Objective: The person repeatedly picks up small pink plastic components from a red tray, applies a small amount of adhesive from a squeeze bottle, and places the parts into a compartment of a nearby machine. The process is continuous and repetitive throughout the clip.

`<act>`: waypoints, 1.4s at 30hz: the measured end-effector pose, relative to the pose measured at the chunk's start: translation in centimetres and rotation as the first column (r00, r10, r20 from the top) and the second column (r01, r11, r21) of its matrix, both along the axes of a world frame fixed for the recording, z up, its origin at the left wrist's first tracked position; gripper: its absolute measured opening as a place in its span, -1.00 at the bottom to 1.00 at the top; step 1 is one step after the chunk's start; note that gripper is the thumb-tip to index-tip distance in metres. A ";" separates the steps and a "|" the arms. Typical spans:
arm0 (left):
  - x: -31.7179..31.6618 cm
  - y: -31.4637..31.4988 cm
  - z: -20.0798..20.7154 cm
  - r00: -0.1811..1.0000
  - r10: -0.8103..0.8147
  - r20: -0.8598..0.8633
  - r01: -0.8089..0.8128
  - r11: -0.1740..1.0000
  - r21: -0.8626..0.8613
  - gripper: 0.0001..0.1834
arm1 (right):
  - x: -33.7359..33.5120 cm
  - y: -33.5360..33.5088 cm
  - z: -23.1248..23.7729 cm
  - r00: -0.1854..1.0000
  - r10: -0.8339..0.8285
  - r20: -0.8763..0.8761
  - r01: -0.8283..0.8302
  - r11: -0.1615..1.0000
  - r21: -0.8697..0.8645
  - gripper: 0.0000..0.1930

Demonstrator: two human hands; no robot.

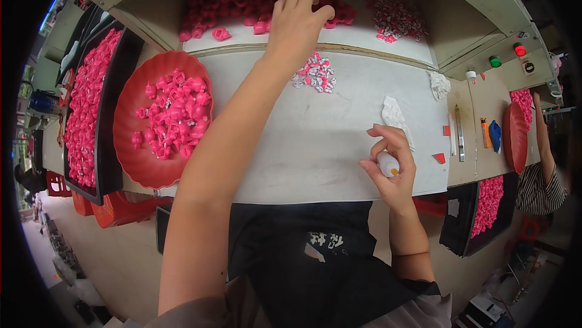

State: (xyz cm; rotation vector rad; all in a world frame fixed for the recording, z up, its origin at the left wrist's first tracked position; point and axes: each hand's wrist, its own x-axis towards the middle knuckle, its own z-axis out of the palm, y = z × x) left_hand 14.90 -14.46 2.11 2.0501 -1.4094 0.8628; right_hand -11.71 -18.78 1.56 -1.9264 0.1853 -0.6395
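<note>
Head cam: orange-tipped wht btl (387, 162); bright pink pcs (245, 2) heaped.

An apron-like black garment (285, 231) covers the person's front, its dark cloth marked by a white print (328, 240) and, just below it, a small, pale, irregular patch (314, 253). Loose, brownish-grey short sleeves (191, 314) stop on the upper arms; the forearms (242, 131), left hand (295, 28) and right hand (397, 173) are bare.
</note>
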 end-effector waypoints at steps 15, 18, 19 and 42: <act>-9.8 10.0 1.7 -0.218 -0.562 -0.798 0.063 0.808 -0.586 -0.75 | -2.3 0.2 1.2 0.998 -0.027 0.052 0.009 0.945 0.328 -0.59; -12.4 12.4 0.4 -0.578 -0.483 -0.658 -0.084 0.837 -0.541 -0.71 | -2.5 0.8 1.2 0.988 -0.091 0.122 0.033 0.910 0.413 -0.62; -13.2 12.9 -0.1 -0.579 -0.484 -0.656 -0.085 0.836 -0.542 -0.73 | -2.4 1.0 1.3 0.978 -0.115 0.172 0.025 0.891 0.454 -0.64; -16.0 15.3 -0.5 -0.097 -0.426 -0.899 0.165 0.884 -0.437 -0.73 | -1.7 4.1 2.4 0.941 0.064 0.332 -0.026 0.993 -0.116 -0.54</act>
